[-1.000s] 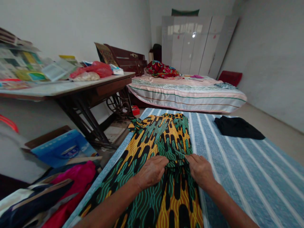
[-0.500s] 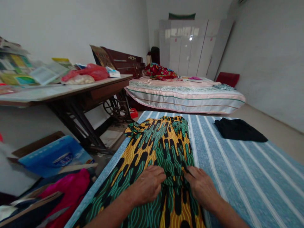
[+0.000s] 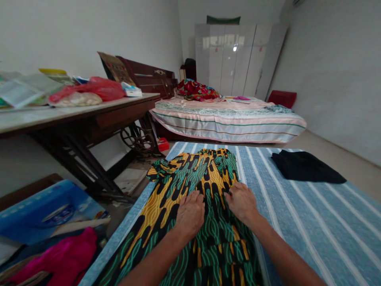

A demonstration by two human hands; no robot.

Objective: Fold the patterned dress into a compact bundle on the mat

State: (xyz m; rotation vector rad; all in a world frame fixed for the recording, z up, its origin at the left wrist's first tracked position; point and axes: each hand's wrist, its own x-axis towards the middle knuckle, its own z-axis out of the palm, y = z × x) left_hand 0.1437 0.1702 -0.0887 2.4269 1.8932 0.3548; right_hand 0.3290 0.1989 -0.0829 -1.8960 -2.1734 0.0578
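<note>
A green, yellow and black patterned dress (image 3: 193,174) lies spread out along the left side of a blue striped sheet (image 3: 297,214). My left hand (image 3: 190,212) rests flat on the middle of the dress, fingers stretched forward. My right hand (image 3: 241,200) lies flat on the dress near its right edge, fingers also extended. Both hands press on the cloth side by side and grip nothing.
A black garment (image 3: 306,167) lies on the sheet at the right. A wooden table (image 3: 89,115) with bags and papers stands at the left, a blue box (image 3: 50,208) and pink cloth (image 3: 65,258) below it. A bed (image 3: 229,119) and white wardrobe (image 3: 235,59) are behind.
Both hands let go of the bunched waist of the dress and slid forward, now lying flat on it. The view shifted slightly to the right.
</note>
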